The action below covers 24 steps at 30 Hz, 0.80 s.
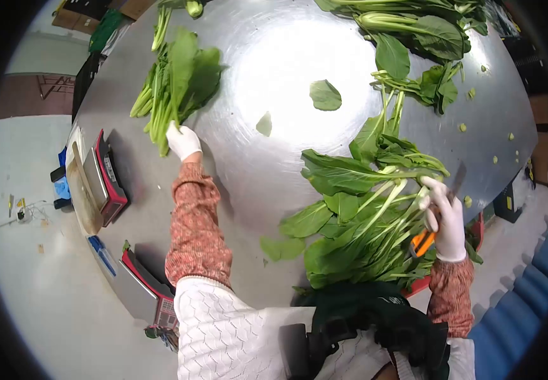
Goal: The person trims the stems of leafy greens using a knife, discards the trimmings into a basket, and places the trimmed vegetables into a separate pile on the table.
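My gloved left hand [183, 140] is closed on the stem end of a leafy green [183, 69], whose broad leaves point away from me. It lies against a small bunch of pale green stalks [142, 101] on the metal table. At the right, my gloved right hand [446, 221] grips a knife with an orange handle [422, 242]; its dark blade [458, 178] sticks up past the fingers. Those fingertips are right at the cut stem ends of a big pile of leafy greens [356, 240] close to my body.
More greens [413, 28] are heaped at the far right of the metal table [255, 190]. Loose leaves [324, 95] and small trimmings [462, 127] lie scattered. Two red-sided scales [112, 180] stand along the left edge. Blue rolls [527, 297] are at the lower right.
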Available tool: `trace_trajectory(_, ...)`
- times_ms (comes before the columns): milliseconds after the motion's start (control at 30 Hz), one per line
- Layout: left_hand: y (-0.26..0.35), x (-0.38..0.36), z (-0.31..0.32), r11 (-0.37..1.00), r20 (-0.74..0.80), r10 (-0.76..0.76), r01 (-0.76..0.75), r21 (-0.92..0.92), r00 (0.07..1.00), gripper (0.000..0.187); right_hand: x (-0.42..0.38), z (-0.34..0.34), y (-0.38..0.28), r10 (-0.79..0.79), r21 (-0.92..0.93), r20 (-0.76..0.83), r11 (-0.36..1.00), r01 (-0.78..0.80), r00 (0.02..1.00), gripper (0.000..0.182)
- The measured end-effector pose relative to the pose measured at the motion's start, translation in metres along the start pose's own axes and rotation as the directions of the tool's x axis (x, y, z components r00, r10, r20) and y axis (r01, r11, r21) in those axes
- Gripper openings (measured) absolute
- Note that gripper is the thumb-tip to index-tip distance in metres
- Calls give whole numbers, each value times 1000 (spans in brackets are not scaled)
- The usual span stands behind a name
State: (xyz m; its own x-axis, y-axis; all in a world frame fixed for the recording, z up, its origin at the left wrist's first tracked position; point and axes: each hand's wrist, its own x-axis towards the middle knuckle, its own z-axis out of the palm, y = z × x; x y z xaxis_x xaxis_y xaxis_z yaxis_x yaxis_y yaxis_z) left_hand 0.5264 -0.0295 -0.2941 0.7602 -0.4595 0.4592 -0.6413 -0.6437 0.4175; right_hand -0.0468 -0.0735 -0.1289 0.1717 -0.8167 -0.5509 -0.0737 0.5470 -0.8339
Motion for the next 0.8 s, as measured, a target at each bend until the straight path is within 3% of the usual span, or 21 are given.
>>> trace_trajectory(67,-7,18,12,999,-35,-28,27,-38,999,39,-11,-14,8,-2,-2,-32,1000,2,999,33)
trace_trajectory(167,-11,35,21,983,150,-40,66,-172,988,37,-20,-26,18,36,20,-55,999,-35,998,32)
trace_trajectory(333,-16,38,33,947,77,268,-247,-206,960,36,-22,-29,21,44,42,-66,998,-41,997,32)
trace_trajectory(467,34,38,11,910,-49,344,-346,-230,938,42,-25,-28,21,53,28,-51,998,-52,997,30)
trace_trajectory(500,43,33,13,891,-15,382,-372,-261,924,46,-25,-29,20,44,8,-34,999,-44,998,30)
trace_trajectory(533,51,21,17,895,220,286,-178,-409,933,47,-25,-32,22,36,23,-29,999,-35,999,30)
trace_trajectory(600,66,3,40,923,475,376,-279,-264,795,46,-25,-34,27,33,47,-38,998,-31,999,30)
trace_trajectory(633,80,-13,51,911,446,402,-400,-104,799,47,-26,-35,28,38,53,-32,998,-36,999,30)
trace_trajectory(667,103,-28,59,922,436,366,-383,-54,822,48,-25,-35,32,39,60,-28,998,-37,999,30)
trace_trajectory(733,154,-54,59,888,474,459,-374,-268,751,48,-28,-35,33,62,91,-15,994,-60,998,30)
trace_trajectory(800,210,-114,59,812,420,584,-492,-315,695,46,-29,-39,38,36,102,-10,994,-35,999,30)
